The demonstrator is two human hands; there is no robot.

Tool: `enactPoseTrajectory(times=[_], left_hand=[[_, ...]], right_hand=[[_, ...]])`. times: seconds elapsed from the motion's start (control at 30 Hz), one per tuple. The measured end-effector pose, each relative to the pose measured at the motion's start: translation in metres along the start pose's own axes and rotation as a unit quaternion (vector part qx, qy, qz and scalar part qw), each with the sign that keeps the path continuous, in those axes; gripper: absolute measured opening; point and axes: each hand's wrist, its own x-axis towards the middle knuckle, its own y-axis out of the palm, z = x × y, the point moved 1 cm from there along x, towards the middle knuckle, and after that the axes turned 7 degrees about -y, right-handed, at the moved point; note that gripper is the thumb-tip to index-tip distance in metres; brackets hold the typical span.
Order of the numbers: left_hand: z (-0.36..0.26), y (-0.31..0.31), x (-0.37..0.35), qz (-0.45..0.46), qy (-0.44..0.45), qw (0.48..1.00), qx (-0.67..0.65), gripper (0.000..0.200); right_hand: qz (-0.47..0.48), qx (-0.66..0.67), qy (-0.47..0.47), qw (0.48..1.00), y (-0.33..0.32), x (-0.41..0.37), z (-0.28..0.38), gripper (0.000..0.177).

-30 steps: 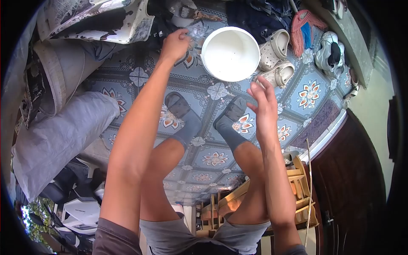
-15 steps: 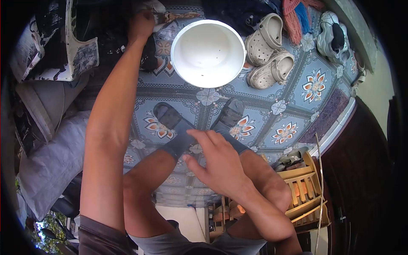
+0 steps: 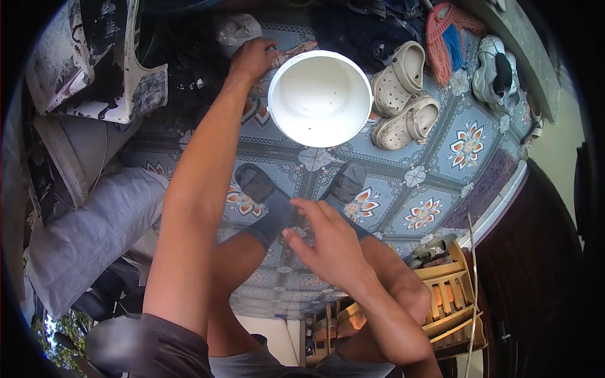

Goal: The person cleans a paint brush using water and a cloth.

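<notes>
My left hand (image 3: 252, 60) is stretched forward at the upper left of the white bucket (image 3: 320, 99). Its visible fingers are apart, close to the near end of a thin, mottled object (image 3: 297, 53); whether they touch it is unclear. A crumpled whitish bag (image 3: 237, 30) lies just beyond this hand. Open and empty, my right hand (image 3: 328, 242) hovers above my legs, with thumb and fingers spread. The bucket stands upright on the patterned tiles, with a few dark specks inside.
Beige clogs (image 3: 403, 94) sit right of the bucket, with a pink and blue mop head (image 3: 445, 47) and light sneakers (image 3: 496, 72) beyond. A paint-stained container (image 3: 145, 94) and grey sack (image 3: 94, 233) are at left. A wooden rack (image 3: 450, 293) stands at lower right.
My left hand has moved right, nearer to the mottled object and the bucket. The view has shifted, so the bucket and clogs appear lower and further right. My right hand stays spread over my legs.
</notes>
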Motion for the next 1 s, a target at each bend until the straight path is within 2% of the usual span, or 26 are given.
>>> enactPoseTrajectory(times=[0.13, 0.2, 0.23, 0.3, 0.37, 0.4, 0.5, 0.57, 0.63, 0.7, 0.77, 0.8, 0.83, 0.87, 0.9, 0.93, 0.97, 1.0], left_hand=[[-0.011, 0.009, 0.000, 0.023, -0.022, 0.997, 0.073, 0.030], [-0.012, 0.004, 0.003, 0.091, -0.077, 0.987, 0.112, 0.029], [-0.008, 0.002, 0.003, 0.094, -0.077, 0.986, 0.111, 0.029], [0.008, -0.012, 0.000, 0.084, -0.158, 0.984, 0.005, 0.030], [-0.004, -0.044, -0.030, 0.089, -0.144, 0.985, -0.028, 0.031], [-0.008, -0.058, -0.046, 0.083, -0.175, 0.975, -0.110, 0.029], [-0.034, -0.103, -0.106, 0.081, -0.230, 0.923, -0.298, 0.025], [-0.058, -0.132, -0.146, 0.120, -0.313, 0.882, -0.331, 0.026], [-0.094, -0.152, -0.185, 0.137, -0.309, 0.865, -0.372, 0.025], [-0.120, -0.164, -0.218, 0.193, -0.330, 0.836, -0.393, 0.026], [-0.152, -0.177, -0.249, 0.286, -0.315, 0.780, -0.459, 0.027], [-0.167, -0.180, -0.264, 0.326, -0.308, 0.741, -0.500, 0.026], [-0.177, -0.184, -0.277, 0.399, -0.295, 0.679, -0.541, 0.024], [-0.190, -0.186, -0.290, 0.430, -0.280, 0.647, -0.564, 0.025], [-0.203, -0.188, -0.303, 0.460, -0.267, 0.611, -0.586, 0.026], [-0.209, -0.186, -0.315, 0.462, -0.263, 0.612, -0.585, 0.026], [-0.217, -0.184, -0.326, 0.493, -0.226, 0.578, -0.609, 0.030], [-0.224, -0.184, -0.339, 0.523, -0.189, 0.542, -0.630, 0.034]], right_hand=[[0.011, -0.014, 0.013, 1.000, -0.004, 0.003, 0.000, 0.041], [0.005, -0.024, 0.010, 1.000, -0.005, 0.002, 0.001, 0.042], [0.002, -0.020, 0.012, 1.000, -0.004, 0.001, 0.002, 0.042], [-0.006, -0.006, 0.018, 1.000, 0.000, -0.005, 0.004, 0.041], [-0.015, -0.006, 0.025, 1.000, 0.002, -0.010, 0.005, 0.041], [-0.036, 0.024, 0.027, 0.999, 0.002, -0.010, 0.005, 0.040], [-0.085, 0.107, 0.044, 0.990, 0.001, -0.012, 0.002, 0.037], [-0.118, 0.157, 0.055, 0.979, -0.009, -0.010, 0.004, 0.036], [-0.205, 0.225, 0.045, 0.951, -0.021, -0.014, 0.009, 0.035], [-0.207, 0.240, 0.033, 0.948, -0.038, -0.017, 0.017, 0.039], [-0.213, 0.249, 0.024, 0.944, -0.059, -0.026, 0.033, 0.042], [-0.176, 0.321, 0.015, 0.931, -0.071, -0.032, 0.045, 0.046], [-0.138, 0.389, 0.004, 0.911, -0.082, -0.039, 0.057, 0.050], [-0.057, 0.486, -0.003, 0.872, -0.092, -0.047, 0.064, 0.055], [-0.059, 0.484, -0.005, 0.873, -0.101, -0.058, 0.072, 0.055], [0.000, 0.550, -0.030, 0.835, -0.110, -0.069, 0.083, 0.052], [0.060, 0.609, -0.054, 0.789, -0.116, -0.081, 0.092, 0.050], [0.061, 0.597, -0.061, 0.797, -0.119, -0.092, 0.097, 0.045]])
